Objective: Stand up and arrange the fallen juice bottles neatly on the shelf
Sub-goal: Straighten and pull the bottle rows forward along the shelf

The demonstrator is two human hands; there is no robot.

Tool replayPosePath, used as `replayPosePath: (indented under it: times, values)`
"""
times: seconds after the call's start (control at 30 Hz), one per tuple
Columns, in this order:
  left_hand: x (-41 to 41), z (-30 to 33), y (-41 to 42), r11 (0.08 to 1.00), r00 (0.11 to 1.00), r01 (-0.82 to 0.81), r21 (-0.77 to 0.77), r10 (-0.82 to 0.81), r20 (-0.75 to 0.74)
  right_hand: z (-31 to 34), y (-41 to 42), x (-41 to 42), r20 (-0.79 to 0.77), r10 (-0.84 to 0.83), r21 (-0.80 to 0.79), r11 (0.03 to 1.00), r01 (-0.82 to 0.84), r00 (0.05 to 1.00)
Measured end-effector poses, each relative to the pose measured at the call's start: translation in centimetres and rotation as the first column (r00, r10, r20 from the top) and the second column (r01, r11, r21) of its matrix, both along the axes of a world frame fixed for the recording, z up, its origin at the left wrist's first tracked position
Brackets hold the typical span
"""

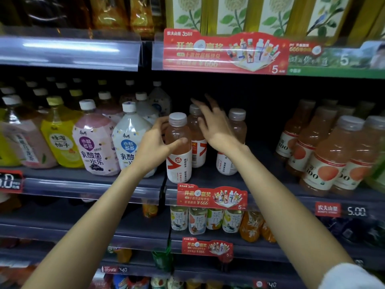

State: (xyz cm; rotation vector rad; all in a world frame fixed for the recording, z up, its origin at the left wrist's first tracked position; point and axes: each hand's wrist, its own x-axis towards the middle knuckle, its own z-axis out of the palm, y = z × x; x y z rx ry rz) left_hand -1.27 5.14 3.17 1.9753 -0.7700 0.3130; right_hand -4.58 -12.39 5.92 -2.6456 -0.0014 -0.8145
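While the left hand [154,142] grips the front bottle [178,149] mid-body — full, likely heavy, slick plastic — the right hand [214,126] hovers open-fingered, holding nothing.

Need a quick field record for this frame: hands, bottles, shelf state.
left hand: grips the front pink bottle, thumb across its front
right hand: fingers spread, blurred, over the second pink bottle behind; contact unclear
third pink bottle: upright, to the right, apart from the others
bottles lying down: none visible on this shelf
neighbours: yogurt-drink bottles left, orange juice bottles right
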Motion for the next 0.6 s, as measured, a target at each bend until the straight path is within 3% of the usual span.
replayPosePath:
  times: [0.1,0.23,0.6]
  values:
    - [0.0,0.0,-0.1,1.0,1.0,0.006,-0.015,-0.006,-0.02,0.3,0.0,1.4,-0.095,0.042,0.255,0.967,-0.016,0.995]
    - [0.1,-0.1,-0.2,0.999,0.999,0.005,-0.037,-0.006,-0.039,0.4,0.9,2.0,-0.081,-0.07,0.185,0.979,0.084,0.994]
    - [0.1,-1.6,0.6,0.998,0.999,0.045,0.036,-0.045,0.001,-0.7,0.0,3.7,-0.017,0.13,0.319,0.94,-0.118,0.991]
